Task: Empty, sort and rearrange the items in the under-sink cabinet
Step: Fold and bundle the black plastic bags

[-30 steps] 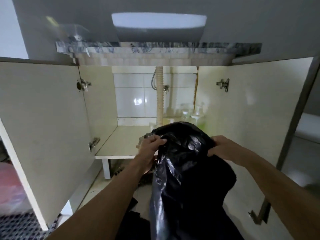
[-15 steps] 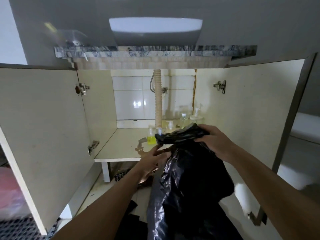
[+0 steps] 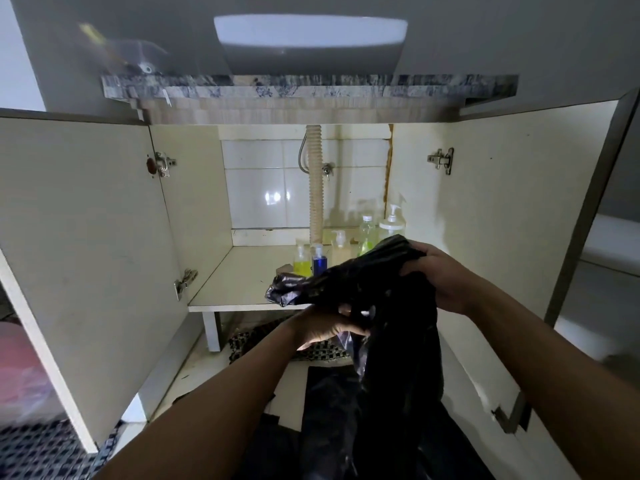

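Five bottles – one black bag – two doors

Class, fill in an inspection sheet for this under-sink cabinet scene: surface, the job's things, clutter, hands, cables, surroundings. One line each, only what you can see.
Surface: cabinet shelf, pale and stained, both doors open.
Job's things: black plastic bag held in front of the shelf; five bottles standing at the back right, one yellow, one blue.
Clutter: a crumpled bag end resting on the shelf edge.
Hands: left hand grips the bag low down; right hand grips its top.
Cables: none; a ribbed drain hose and a thin metal hose hang at the back.
Surroundings: checked mat on the floor, basin above.
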The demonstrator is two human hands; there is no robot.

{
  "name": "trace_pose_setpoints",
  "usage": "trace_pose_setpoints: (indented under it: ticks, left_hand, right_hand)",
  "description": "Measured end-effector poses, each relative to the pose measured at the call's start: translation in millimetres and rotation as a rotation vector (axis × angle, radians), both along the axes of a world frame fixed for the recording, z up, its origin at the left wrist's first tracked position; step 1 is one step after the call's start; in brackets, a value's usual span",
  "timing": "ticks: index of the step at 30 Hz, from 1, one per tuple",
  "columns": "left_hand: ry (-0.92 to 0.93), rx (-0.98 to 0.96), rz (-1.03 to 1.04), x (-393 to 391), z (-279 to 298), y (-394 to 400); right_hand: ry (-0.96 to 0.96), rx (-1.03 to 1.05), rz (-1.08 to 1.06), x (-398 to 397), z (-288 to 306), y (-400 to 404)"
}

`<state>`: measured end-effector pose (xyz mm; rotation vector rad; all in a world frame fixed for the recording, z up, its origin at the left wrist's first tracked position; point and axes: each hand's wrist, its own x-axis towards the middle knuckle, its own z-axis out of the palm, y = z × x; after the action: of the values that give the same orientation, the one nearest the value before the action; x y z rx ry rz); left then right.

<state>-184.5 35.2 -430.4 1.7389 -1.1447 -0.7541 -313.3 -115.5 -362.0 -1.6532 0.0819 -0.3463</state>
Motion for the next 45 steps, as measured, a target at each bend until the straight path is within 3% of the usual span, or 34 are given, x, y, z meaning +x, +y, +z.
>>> trace_pose_setpoints:
  ticks: [3,5,8,12,13,15,17,19,20,22,25,31,34,40,45]
  left_hand:
    - [-0.031,-0.114,0.147,8,2,0]
    - [-0.015,-0.191,0.269,15,4,2]
    - [-0.060,-0.270,0.351,21,4,6]
    - [-0.509,-0.195,0.347,27,5,6]
    - [-0.599,-0.191,0.334,27,6,5]
    - [-0.713,-0.189,0.303,24,8,4]
    - [-0.800,-0.178,0.274,20,10,3]
    - [-0.845,-0.161,0.245,18,12,2]
    - [-0.869,-0.149,0.223,16,12,1]
    - [-0.936,-0.116,0.162,12,13,0]
    - [-0.967,-0.051,0.109,12,16,1]
    - [-0.858,0.396,0.090,39,-7,8]
    - [-1.049,0.598,0.135,65,-24,1]
    - [-1.370,0.728,0.278,94,-1,-35]
    - [-1.507,0.713,0.498,102,39,-69]
  right_hand:
    - [-0.022,-0.065,-0.180,-1,-2,-13]
    - [0.019,-0.263,-0.390,1,-6,-26]
    - [0.263,-0.520,-0.611,4,-23,-53]
    - [0.621,-0.743,-0.584,3,-24,-60]
    - [0.583,-0.815,-0.637,3,-15,-51]
    - [0.262,-0.951,-0.736,3,8,-28]
    - [-0.149,-1.023,-0.642,-1,31,4]
    - [-0.282,-1.083,-0.391,-4,44,31]
    - [-0.236,-1.139,-0.276,-2,43,40]
    - [0.039,-1.301,-0.152,9,31,46]
    - [0.390,-1.503,-0.155,25,-3,34]
    - [0.536,-1.507,-0.347,30,-31,14]
    - [0.504,-1.490,-0.454,40,-38,-1]
    - [0.532,-1.513,-0.649,62,-48,-43]
    - [0.315,-1.424,-0.840,82,-30,-77]
